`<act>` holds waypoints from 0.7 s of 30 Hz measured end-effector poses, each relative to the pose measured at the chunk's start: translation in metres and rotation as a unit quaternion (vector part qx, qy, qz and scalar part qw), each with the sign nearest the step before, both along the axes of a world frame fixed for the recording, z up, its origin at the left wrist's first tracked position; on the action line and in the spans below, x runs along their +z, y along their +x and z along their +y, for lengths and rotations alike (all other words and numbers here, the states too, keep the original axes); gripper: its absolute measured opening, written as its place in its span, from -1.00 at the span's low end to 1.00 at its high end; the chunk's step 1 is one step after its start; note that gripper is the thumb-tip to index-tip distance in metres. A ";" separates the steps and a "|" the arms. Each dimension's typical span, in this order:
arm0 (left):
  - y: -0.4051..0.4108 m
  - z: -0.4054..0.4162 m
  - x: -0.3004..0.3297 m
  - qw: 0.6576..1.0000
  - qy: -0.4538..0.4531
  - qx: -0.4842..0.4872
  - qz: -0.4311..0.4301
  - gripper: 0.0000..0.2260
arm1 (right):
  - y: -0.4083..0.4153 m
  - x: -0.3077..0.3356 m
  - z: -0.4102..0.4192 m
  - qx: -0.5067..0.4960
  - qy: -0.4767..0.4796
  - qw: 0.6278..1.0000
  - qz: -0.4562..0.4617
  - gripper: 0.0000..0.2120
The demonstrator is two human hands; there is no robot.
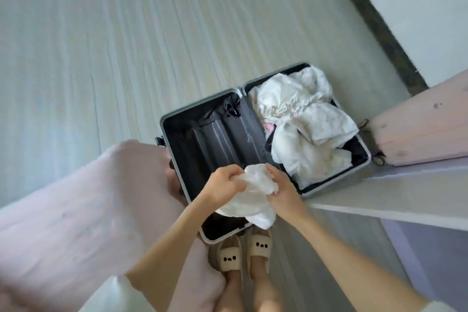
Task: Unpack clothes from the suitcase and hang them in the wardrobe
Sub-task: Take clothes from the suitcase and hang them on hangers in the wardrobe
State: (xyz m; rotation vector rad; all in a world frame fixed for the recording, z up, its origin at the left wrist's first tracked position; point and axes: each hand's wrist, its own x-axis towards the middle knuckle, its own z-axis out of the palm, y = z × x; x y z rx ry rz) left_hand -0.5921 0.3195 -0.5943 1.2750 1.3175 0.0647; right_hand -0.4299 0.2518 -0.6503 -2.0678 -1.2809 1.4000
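Midway through unpacking, both hands (pixel 253 185) gripped a white garment (pixel 249 192) above the open suitcase (pixel 177 119); hanging presumably followed

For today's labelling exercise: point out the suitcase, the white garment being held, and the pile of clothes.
suitcase (pixel 217 134): head view, bare black lining of its empty half.
white garment (pixel 253 185): head view, crumpled middle between both hands.
pile of clothes (pixel 304 119): head view, top of the heap.

Both arms are bare all the way up, no sleeves, no watch or rings that I can make out. Left hand (pixel 224 182) and right hand (pixel 281 191) sit mid-frame. Bottom centre: bare legs ending in chunky cream slide slippers (pixel 244 251), each strap with little dark oval dots.
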 end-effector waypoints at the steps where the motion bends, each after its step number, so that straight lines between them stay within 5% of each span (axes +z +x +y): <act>1: 0.001 -0.003 0.034 1.000 0.004 -0.014 -0.024 -0.86 | 0.003 0.024 -0.007 0.016 0.029 0.999 -0.029 -0.49; 6: 0.014 -0.010 0.142 0.993 -0.008 -0.036 -0.110 -0.82 | 0.008 0.122 -0.039 0.009 0.078 0.996 -0.047 -0.67; 11: 0.046 -0.039 0.202 0.985 0.053 -0.141 -0.089 -0.86 | 0.036 0.186 -0.089 -0.054 0.064 0.996 -0.038 -0.85; 16: 0.107 -0.097 0.224 0.944 0.138 -0.299 -0.023 -0.66 | 0.094 0.210 -0.154 -0.113 0.072 0.988 -0.079 -0.95; 21: 0.182 -0.178 0.223 0.881 0.267 -0.378 0.100 -0.62 | 0.151 0.238 -0.252 -0.238 0.093 0.961 -0.102 -0.69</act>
